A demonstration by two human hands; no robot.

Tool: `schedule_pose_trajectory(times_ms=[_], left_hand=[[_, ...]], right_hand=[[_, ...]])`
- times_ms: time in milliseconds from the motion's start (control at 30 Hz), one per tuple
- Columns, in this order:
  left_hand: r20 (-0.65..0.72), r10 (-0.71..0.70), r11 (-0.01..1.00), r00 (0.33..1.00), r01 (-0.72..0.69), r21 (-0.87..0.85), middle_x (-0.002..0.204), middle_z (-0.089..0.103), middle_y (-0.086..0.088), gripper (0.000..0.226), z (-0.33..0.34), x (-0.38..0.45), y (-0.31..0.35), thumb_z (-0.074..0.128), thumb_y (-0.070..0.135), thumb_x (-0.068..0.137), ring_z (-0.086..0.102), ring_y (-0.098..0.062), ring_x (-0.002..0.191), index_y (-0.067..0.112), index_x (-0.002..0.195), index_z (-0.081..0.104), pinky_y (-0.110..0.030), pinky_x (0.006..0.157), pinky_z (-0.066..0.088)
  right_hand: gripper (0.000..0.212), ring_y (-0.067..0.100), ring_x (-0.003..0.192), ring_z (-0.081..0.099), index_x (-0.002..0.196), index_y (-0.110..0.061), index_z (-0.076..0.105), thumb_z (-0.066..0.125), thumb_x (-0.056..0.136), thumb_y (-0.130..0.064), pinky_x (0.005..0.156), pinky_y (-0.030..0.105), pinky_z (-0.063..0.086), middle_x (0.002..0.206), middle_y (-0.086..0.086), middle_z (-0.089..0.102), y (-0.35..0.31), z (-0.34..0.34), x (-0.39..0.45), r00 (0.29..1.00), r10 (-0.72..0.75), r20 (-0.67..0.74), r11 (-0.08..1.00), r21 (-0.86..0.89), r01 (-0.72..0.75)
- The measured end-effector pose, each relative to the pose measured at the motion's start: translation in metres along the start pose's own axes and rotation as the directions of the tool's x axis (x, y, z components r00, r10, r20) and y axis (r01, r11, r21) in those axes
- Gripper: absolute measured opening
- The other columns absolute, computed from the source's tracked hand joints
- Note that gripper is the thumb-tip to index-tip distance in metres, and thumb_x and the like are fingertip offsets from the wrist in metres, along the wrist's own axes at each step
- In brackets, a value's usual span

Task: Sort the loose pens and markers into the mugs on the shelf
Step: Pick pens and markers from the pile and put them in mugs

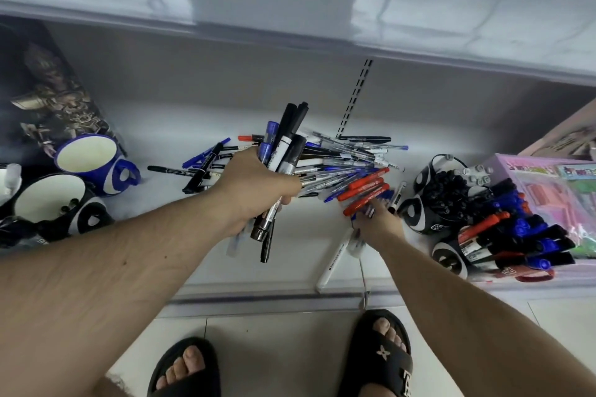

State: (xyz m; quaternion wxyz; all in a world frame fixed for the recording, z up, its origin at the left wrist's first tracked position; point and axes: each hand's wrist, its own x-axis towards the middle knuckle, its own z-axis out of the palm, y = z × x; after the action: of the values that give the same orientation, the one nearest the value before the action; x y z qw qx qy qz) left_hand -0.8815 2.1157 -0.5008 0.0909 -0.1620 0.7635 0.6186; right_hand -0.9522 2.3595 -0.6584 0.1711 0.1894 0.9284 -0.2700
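Observation:
My left hand grips a bundle of black and blue markers, held upright above the shelf. Behind it lies a loose pile of pens on the white shelf. My right hand reaches into the red markers at the pile's right edge, fingers on them; whether it holds one is unclear. An empty blue mug and a black-and-white mug stand at the left. Two black mugs at the right are full: one of black pens, one of mixed markers.
A dark printed box stands at the back left. A pink packaged set sits at the right. A white pen lies near the shelf's front edge. My sandalled feet are on the tiled floor below.

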Motion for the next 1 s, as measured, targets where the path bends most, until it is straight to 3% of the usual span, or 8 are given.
schedule_pose_trajectory(times_ms=[233, 333, 433, 500, 600, 767, 867, 1000], left_hand=[[0.022, -0.034, 0.999, 0.999, 0.034, 0.003, 0.064, 0.058, -0.006, 0.019, -0.004, 0.003, -0.009, 0.069, -0.005, 0.072, 0.054, -0.018, 0.054, 0.01, 0.078, 0.059, -0.029, 0.056, 0.05], [0.031, -0.036, 0.997, 0.999, 0.034, 0.074, 0.056, 0.055, -0.004, 0.021, -0.009, 0.003, -0.01, 0.068, -0.003, 0.072, 0.051, -0.013, 0.045, 0.013, 0.068, 0.055, -0.017, 0.044, 0.043], [0.034, -0.036, 0.995, 0.999, 0.033, 0.095, 0.056, 0.056, -0.005, 0.021, -0.011, 0.005, -0.011, 0.069, -0.001, 0.072, 0.051, -0.014, 0.045, 0.014, 0.068, 0.054, -0.016, 0.042, 0.041], [0.043, -0.037, 0.995, 0.998, 0.033, 0.089, 0.057, 0.056, -0.006, 0.02, -0.011, 0.006, -0.011, 0.069, -0.002, 0.072, 0.052, -0.016, 0.048, 0.012, 0.07, 0.055, -0.018, 0.044, 0.043], [0.059, -0.038, 0.996, 0.998, 0.033, 0.083, 0.058, 0.056, -0.005, 0.02, -0.009, 0.006, -0.01, 0.069, -0.003, 0.072, 0.052, -0.017, 0.05, 0.012, 0.072, 0.056, -0.021, 0.047, 0.045], [0.059, -0.048, 0.996, 0.997, 0.043, 0.074, 0.061, 0.06, -0.007, 0.019, -0.005, 0.004, -0.009, 0.069, -0.001, 0.072, 0.056, -0.014, 0.048, 0.012, 0.077, 0.057, -0.023, 0.051, 0.046], [0.064, -0.076, 0.997, 0.995, 0.076, 0.008, 0.06, 0.062, -0.006, 0.016, -0.006, 0.005, -0.011, 0.068, -0.002, 0.073, 0.058, -0.016, 0.05, 0.009, 0.08, 0.06, -0.03, 0.058, 0.053], [0.119, -0.135, 0.988, 0.984, 0.142, -0.055, 0.059, 0.059, -0.008, 0.017, -0.012, 0.008, -0.014, 0.065, -0.006, 0.074, 0.056, -0.019, 0.055, 0.01, 0.073, 0.059, -0.034, 0.064, 0.053]], right_hand=[[0.04, 0.028, 0.081, 0.057, 0.132, -0.026, 0.039, 0.05, 0.093, -0.028, 0.07, 0.036, 0.048, 0.089, 0.003, 0.057, -0.001, 0.017, 0.012, 0.999, 0.051, 0.017, 0.998, -0.033, -0.05], [0.057, 0.029, 0.084, 0.054, 0.14, -0.023, 0.023, 0.052, 0.091, -0.024, 0.074, 0.037, 0.043, 0.112, 0.005, 0.059, -0.003, 0.02, 0.008, 0.997, 0.044, 0.065, 0.991, -0.128, -0.035], [0.064, 0.035, 0.088, 0.065, 0.147, -0.018, 0.019, 0.051, 0.092, -0.02, 0.066, 0.038, 0.049, 0.119, 0.01, 0.062, -0.001, 0.022, 0.008, 0.996, 0.088, -0.02, 0.992, 0.091, -0.085], [0.046, 0.03, 0.072, 0.066, 0.137, -0.011, 0.04, 0.046, 0.092, -0.015, 0.052, 0.033, 0.051, 0.106, 0.01, 0.066, 0.001, 0.023, 0.001, 0.986, 0.163, -0.03, 0.967, 0.203, -0.153], [0.028, 0.023, 0.058, 0.061, 0.103, -0.005, 0.061, 0.056, 0.088, -0.027, 0.056, 0.031, 0.052, 0.075, 0.008, 0.064, 0.0, 0.032, -0.02, 0.97, 0.221, 0.102, 0.957, 0.171, -0.236], [0.023, 0.014, 0.059, 0.057, 0.083, -0.011, 0.055, 0.071, 0.081, -0.027, 0.045, 0.022, 0.041, 0.076, 0.002, 0.06, -0.014, 0.046, -0.036, 0.969, 0.139, 0.204, 0.989, -0.083, -0.124], [0.019, 0.02, 0.056, 0.055, 0.091, -0.007, 0.058, 0.068, 0.081, -0.02, 0.05, 0.026, 0.043, 0.071, 0.007, 0.058, -0.032, 0.042, -0.037, 0.963, 0.16, 0.216, 0.939, 0.266, -0.216], [0.021, 0.023, 0.055, 0.05, 0.102, 0.001, 0.057, 0.063, 0.083, -0.008, 0.051, 0.03, 0.045, 0.072, 0.013, 0.052, -0.068, 0.008, -0.054, 0.936, 0.067, 0.347, 0.592, 0.741, -0.317]])
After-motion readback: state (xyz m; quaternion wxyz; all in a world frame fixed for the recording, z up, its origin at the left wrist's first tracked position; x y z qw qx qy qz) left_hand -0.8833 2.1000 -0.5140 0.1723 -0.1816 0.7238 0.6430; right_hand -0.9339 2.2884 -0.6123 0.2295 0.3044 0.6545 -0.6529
